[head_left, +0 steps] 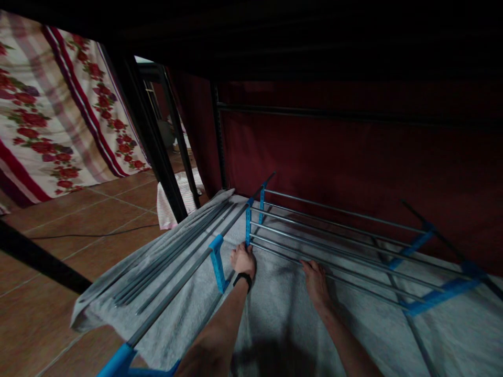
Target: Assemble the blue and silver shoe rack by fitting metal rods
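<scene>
Brackets: bright blue. Loose rods: plain grey. Base cloth: pale grey, unpatterned. Wristband: black. Backing: dark maroon. Frame post: black. Hanging fabric: white ground, red roses, green leaves, beige and deep red stripes. Floor tiles: brown, paler joints.

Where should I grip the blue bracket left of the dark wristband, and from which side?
Pinch the blue bracket mid-leg, probably with the left hand coming from the right: the leg is long and narrow, its top meets the gray rod, and that hand lies to its right.
</scene>
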### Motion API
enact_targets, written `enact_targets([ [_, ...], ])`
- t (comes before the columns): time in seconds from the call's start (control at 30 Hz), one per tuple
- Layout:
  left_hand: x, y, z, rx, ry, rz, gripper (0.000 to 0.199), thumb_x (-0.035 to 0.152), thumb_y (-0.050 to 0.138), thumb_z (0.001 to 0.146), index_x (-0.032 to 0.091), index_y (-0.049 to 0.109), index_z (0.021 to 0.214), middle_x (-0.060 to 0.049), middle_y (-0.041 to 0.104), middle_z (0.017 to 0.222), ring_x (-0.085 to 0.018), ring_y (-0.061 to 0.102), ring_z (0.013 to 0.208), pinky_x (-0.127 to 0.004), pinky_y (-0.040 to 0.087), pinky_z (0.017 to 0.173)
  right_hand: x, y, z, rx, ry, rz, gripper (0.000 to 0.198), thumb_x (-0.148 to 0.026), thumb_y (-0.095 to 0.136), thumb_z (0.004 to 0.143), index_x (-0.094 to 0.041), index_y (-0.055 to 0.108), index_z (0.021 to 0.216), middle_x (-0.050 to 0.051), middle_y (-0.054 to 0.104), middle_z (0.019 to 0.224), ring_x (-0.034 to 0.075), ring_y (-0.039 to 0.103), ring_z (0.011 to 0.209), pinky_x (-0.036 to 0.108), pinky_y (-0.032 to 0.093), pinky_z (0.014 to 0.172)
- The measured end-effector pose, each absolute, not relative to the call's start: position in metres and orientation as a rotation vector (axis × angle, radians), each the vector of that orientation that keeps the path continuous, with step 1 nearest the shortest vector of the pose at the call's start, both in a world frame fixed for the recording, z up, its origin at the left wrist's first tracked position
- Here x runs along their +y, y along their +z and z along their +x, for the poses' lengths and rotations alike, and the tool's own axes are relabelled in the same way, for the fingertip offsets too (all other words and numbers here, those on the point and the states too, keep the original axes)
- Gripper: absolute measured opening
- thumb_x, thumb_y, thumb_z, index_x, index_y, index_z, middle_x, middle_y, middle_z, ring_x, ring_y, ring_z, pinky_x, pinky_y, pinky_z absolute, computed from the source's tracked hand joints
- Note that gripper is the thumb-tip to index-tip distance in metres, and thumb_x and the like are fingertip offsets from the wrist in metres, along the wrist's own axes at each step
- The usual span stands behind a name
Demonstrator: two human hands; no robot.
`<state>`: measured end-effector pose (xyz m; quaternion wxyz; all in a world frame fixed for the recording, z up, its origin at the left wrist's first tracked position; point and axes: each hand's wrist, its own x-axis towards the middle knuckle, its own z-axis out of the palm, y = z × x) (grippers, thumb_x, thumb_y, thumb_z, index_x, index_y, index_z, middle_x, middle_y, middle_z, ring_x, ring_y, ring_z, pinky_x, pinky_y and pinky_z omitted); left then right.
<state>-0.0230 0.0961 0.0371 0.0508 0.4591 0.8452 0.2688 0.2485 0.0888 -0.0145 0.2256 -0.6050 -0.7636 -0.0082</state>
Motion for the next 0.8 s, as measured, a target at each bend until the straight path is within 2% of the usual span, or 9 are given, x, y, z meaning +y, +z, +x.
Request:
enact_targets([
  [0.13,0.0956,0.0384,-0.0196,2.599,0.776,1.408,0.030,0.029,0.045,0.099,0.019,0.065,0.119,-0.013,0.070,0.118,-0.031,0.058,0.110,-0.041,0.040,0.090,0.0867,-0.0159,0.2498,-2.118,-0.007,-1.645,0.057,-0.004,0.041,0.088,-0.034,0.068,0.128,0.004,0.069,0.106,0.021,0.062,0.100,0.034,0.044,0.094],
  [0.33,0.0961,0.0364,-0.0180,2.606,0.803,1.387,0.031,0.032,0.044,0.100,0.019,0.067,0.117,-0.014,0.069,0.118,-0.030,0.058,0.111,-0.041,0.040,0.091,0.0882,-0.0186,0.2509,-2.109,0.027,-1.645,0.053,-0.005,0.039,0.090,-0.028,0.068,0.128,0.005,0.069,0.105,0.021,0.061,0.099,0.035,0.043,0.096],
  [0.6,0.0973,0.0360,-0.0177,2.608,0.785,1.398,0.031,0.032,0.044,0.100,0.019,0.067,0.116,-0.014,0.069,0.116,-0.030,0.058,0.111,-0.040,0.040,0.090,0.0877,-0.0186,0.2544,-2.118,0.051,-1.608,0.054,-0.006,0.040,0.090,-0.032,0.068,0.129,0.004,0.070,0.104,0.020,0.061,0.098,0.034,0.045,0.096],
  [0.8,0.0972,0.0369,-0.0176,2.594,0.784,1.406,0.035,0.033,0.042,0.100,0.018,0.067,0.119,-0.015,0.069,0.117,-0.031,0.057,0.112,-0.042,0.039,0.091,0.0880,-0.0178,0.2562,-2.129,0.048,-1.593,0.053,-0.007,0.039,0.091,-0.029,0.068,0.129,0.005,0.070,0.107,0.021,0.061,0.100,0.034,0.046,0.096],
])
